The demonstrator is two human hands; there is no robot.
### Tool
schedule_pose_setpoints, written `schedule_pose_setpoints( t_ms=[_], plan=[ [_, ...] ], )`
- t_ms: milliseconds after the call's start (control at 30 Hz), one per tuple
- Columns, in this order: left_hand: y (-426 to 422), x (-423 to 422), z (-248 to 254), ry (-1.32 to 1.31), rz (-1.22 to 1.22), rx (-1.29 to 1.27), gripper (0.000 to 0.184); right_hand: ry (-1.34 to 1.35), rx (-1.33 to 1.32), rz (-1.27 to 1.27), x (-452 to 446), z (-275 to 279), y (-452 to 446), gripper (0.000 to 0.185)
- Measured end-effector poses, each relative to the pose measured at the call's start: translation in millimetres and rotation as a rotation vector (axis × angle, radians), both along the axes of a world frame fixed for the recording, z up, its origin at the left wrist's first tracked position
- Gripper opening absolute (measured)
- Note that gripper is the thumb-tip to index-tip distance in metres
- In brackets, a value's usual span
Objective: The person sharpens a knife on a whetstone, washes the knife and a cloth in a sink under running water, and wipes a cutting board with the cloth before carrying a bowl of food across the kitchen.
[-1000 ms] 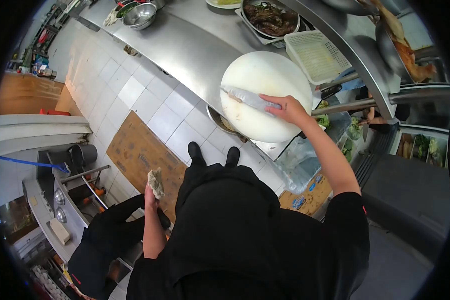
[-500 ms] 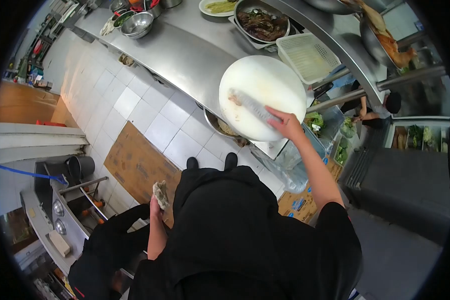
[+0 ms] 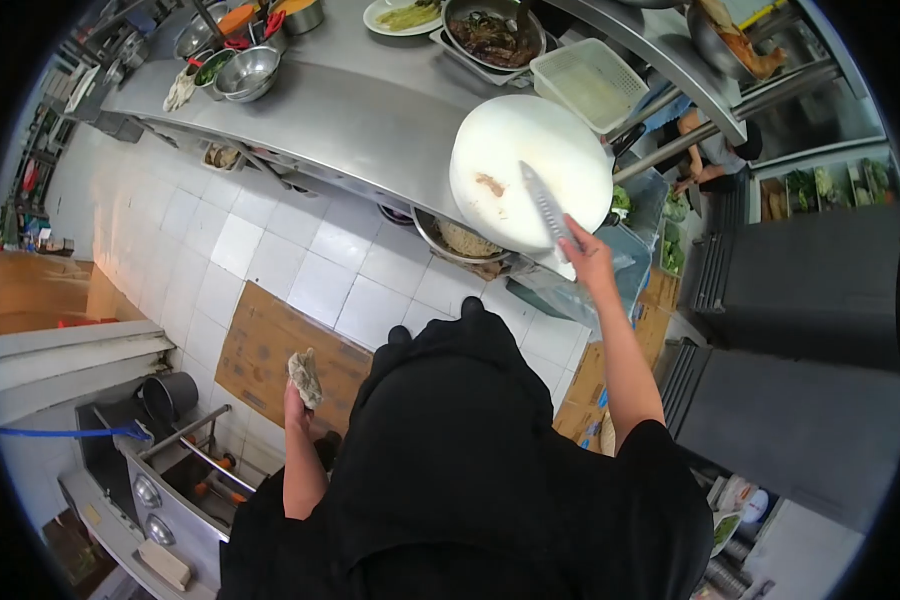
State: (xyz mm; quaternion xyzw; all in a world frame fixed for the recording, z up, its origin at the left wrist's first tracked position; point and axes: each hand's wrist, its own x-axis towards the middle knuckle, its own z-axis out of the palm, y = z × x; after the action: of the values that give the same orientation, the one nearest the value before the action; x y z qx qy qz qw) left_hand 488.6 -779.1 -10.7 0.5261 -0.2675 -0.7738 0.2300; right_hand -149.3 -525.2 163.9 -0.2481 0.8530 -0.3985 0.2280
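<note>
My right hand (image 3: 592, 258) is closed around the handle of a knife (image 3: 542, 200), whose long blade has a row of dimples or notches. The blade lies over the round white cutting board (image 3: 490, 130), pointing away from me; whether it touches the board I cannot tell. Left of the blade, a small smear of brown scraps (image 3: 489, 184) sits on the board. Down on the left, well away from the counter, my left hand (image 3: 295, 408) grips a crumpled greyish rag (image 3: 306, 378). Most of the handle is hidden by my fingers.
Behind the board are a white plastic basket (image 3: 592, 82) and a pan of dark food (image 3: 490, 38). Metal bowls (image 3: 247, 74) stand along the steel counter (image 3: 360, 115). Cardboard (image 3: 280, 345) covers part of the tiled floor. Another person (image 3: 715, 150) works beyond the shelf at right.
The knife has swung from lying across the scraps to pointing away, right of them. My left hand still carries the rag. A person in black at lower left has gone from view.
</note>
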Motion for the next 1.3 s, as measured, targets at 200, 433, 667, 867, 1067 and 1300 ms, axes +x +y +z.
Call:
schedule_pose_setpoints(
  t_ms=[200, 433, 667, 867, 1067, 1300],
  plan=[
    [-32, 30, 6, 0.006, -0.102, 0.032, 0.040, 0.232, 0.108, -0.167, 94, 19, -46, 0.050],
    [-38, 17, 26, 0.032, -0.098, 0.048, 0.040, 0.189, 0.083, -0.314, 93, 14, -33, 0.049],
    [-39, 21, 19, 0.079, -0.131, 0.039, 0.042, 0.274, -0.031, -0.211, 116, -12, -104, 0.049],
    [-23, 10, 61, 0.107, -0.052, -0.053, 0.041, -0.515, -0.365, 0.022, 179, 41, -173, 0.048],
    [14, 4, 62, 0.075, 0.031, -0.025, 0.040, -0.912, -0.681, -0.019, 158, 120, -101, 0.042],
    [77, 9, 47, -0.011, -0.073, 0.089, 0.040, -0.586, -0.848, -0.381, 47, 82, 105, 0.014]
  ],
)
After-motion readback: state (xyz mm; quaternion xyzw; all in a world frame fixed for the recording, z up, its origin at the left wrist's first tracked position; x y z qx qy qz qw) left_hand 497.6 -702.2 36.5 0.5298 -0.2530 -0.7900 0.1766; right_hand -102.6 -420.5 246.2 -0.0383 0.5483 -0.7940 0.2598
